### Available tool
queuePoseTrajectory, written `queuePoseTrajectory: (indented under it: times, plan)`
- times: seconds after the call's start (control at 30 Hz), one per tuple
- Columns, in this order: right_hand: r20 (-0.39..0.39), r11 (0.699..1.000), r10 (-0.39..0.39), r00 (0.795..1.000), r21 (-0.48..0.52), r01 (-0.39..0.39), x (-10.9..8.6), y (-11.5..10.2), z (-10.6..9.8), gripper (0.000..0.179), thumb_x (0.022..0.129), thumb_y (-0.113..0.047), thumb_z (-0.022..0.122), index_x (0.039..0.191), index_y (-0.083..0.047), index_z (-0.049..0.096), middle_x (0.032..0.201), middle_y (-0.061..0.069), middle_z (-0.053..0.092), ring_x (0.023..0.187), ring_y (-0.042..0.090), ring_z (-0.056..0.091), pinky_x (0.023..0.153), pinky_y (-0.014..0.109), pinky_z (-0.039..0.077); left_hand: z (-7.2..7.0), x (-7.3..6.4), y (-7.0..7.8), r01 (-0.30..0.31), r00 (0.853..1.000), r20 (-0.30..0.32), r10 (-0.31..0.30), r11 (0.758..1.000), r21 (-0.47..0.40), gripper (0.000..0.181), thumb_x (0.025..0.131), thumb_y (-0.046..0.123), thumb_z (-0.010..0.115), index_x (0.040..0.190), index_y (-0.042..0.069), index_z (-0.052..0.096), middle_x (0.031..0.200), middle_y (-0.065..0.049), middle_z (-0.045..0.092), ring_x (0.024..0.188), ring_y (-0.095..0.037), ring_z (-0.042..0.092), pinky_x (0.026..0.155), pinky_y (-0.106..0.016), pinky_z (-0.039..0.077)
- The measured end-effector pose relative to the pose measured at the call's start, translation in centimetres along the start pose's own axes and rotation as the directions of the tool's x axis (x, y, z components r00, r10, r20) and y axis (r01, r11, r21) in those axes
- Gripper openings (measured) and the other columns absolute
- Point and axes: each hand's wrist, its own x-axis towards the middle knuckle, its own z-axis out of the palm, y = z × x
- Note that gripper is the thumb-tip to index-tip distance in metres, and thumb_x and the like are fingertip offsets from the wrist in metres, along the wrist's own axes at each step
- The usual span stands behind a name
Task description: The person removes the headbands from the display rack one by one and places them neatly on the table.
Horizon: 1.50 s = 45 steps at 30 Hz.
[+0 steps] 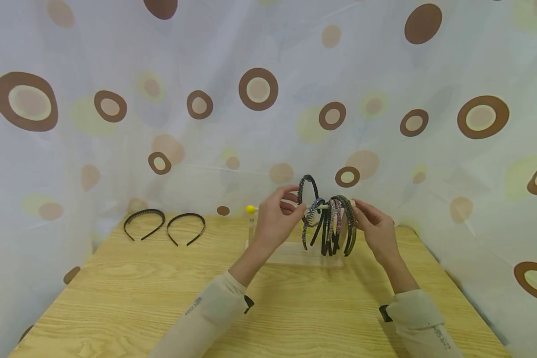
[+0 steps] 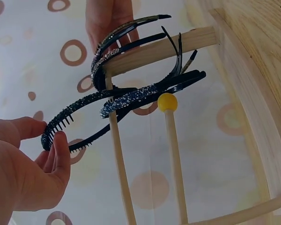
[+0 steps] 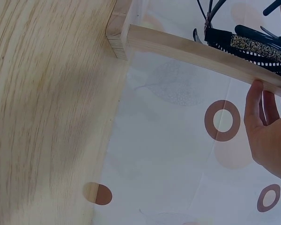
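Observation:
My left hand (image 1: pixel 275 221) pinches a dark glittery headband (image 2: pixel 77 107) at its curved top, thumb on one side and fingers on the other. This headband has comb teeth inside, and its loop surrounds a rod (image 2: pixel 120 171) of the wooden rack (image 2: pixel 164 51). Beside it a blue glittery headband (image 2: pixel 131 97) hangs on the same rod. Several more headbands (image 1: pixel 338 219), black with pink, silver or gold glitter, hang bunched toward the right end. There my right hand (image 1: pixel 378 236) holds the rack's upright, its fingertips (image 3: pixel 255 86) against the outer face.
Two black headbands, one with teeth (image 1: pixel 144 213) and a thinner one (image 1: pixel 186 215), lie on the left back of the wood-grain table (image 1: pixel 161 298). A yellow ball (image 2: pixel 167 102) caps another rod of the rack. Behind hangs a spotted curtain (image 1: pixel 223 49).

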Motion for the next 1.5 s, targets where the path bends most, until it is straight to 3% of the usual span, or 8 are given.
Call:
queuePoseTrajectory:
  times: [0.17,0.47,0.8,0.97,1.2,1.5]
  plan:
    - [-0.012,1.0,0.008,1.0,0.0,-0.008,0.0,0.2,0.0,0.046,0.106,-0.023,0.059,0.144,0.001,0.055,0.142,0.024,0.054,0.109,0.0,0.06,0.083,0.02,0.054,-0.6,0.1,0.1,-0.005,1.0,0.0,0.005,1.0,-0.006,0.042,0.093,0.013,0.076,0.133,0.009,0.064,0.103,-0.003,0.067,0.085,-0.015,0.068,0.076,-0.028,0.057]
    - [0.004,1.0,-0.009,1.0,0.0,0.009,-1.0,-2.9,0.4,0.044,0.106,-0.018,0.058,0.142,0.007,0.054,0.14,0.029,0.054,0.107,-0.001,0.06,0.083,0.019,0.054,-1.1,0.0,0.5,-0.032,0.999,-0.001,0.032,0.999,-0.014,0.043,0.094,0.014,0.076,0.135,0.011,0.063,0.104,-0.004,0.068,0.088,-0.017,0.068,0.078,-0.029,0.057]
    - [-0.007,1.0,-0.013,1.0,-0.005,0.013,-1.1,-3.1,0.6,0.044,0.106,-0.018,0.059,0.142,0.007,0.055,0.139,0.03,0.054,0.105,-0.002,0.061,0.082,0.019,0.054,-1.5,0.2,0.4,-0.045,0.999,0.001,0.045,0.997,-0.063,0.044,0.093,0.019,0.079,0.134,0.012,0.064,0.106,-0.005,0.068,0.089,-0.019,0.069,0.079,-0.031,0.057]
    - [-0.01,1.0,-0.018,1.0,-0.007,0.018,-1.1,-3.1,0.6,0.043,0.106,-0.016,0.058,0.141,0.009,0.055,0.138,0.03,0.054,0.106,-0.002,0.061,0.082,0.02,0.054,-2.0,0.2,1.2,-0.051,0.999,0.0,0.051,0.994,-0.098,0.045,0.093,0.016,0.079,0.135,0.009,0.063,0.108,-0.012,0.068,0.09,-0.026,0.069,0.08,-0.033,0.057]
    - [-0.004,1.0,-0.018,1.0,0.003,0.018,-1.0,-3.2,0.5,0.044,0.106,-0.017,0.059,0.141,0.008,0.055,0.138,0.028,0.055,0.108,0.0,0.06,0.083,0.02,0.054,-2.5,0.3,1.7,-0.06,0.998,-0.011,0.059,0.994,-0.094,0.043,0.093,0.019,0.079,0.133,0.014,0.064,0.106,-0.004,0.068,0.089,-0.019,0.069,0.08,-0.031,0.057]
    - [-0.002,1.0,-0.027,1.0,-0.009,0.027,-1.1,-3.1,0.6,0.043,0.106,-0.017,0.059,0.142,0.007,0.055,0.138,0.029,0.055,0.106,-0.001,0.061,0.082,0.02,0.054,-3.2,0.6,2.1,-0.066,0.997,-0.043,0.062,0.994,-0.09,0.043,0.092,0.016,0.079,0.132,0.012,0.065,0.105,-0.004,0.068,0.09,-0.018,0.068,0.081,-0.031,0.057]
